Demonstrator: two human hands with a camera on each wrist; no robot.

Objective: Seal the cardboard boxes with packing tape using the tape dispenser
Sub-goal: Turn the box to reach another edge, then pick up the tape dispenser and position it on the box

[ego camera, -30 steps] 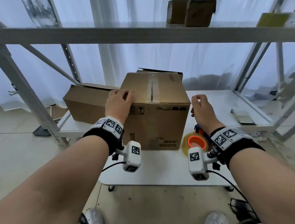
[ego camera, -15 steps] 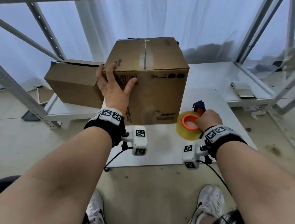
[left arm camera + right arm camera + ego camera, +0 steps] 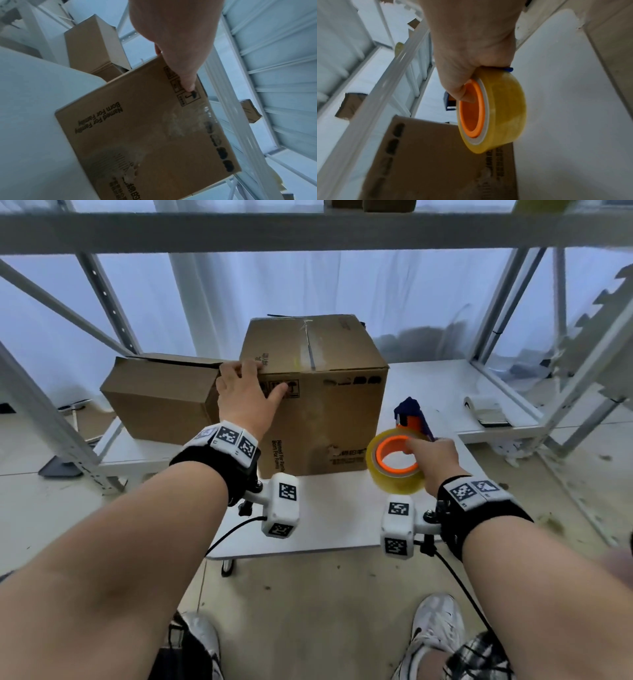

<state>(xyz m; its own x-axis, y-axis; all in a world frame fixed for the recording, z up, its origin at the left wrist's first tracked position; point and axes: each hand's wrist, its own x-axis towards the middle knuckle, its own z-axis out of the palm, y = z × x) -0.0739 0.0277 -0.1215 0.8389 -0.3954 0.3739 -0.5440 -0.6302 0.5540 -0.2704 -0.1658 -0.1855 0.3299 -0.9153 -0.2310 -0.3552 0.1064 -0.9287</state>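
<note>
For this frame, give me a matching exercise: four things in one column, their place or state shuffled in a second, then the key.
Things:
1. tape dispenser
2. tall box
3. low box
4. left hand

States:
A. stands on the white table, flaps closed
B. gripped by the right hand, off the table
C. lies on the rack shelf, left of the tall box
D. holds the tall box's upper left corner

Pairs: 1-B, 2-A, 3-C, 4-D
</note>
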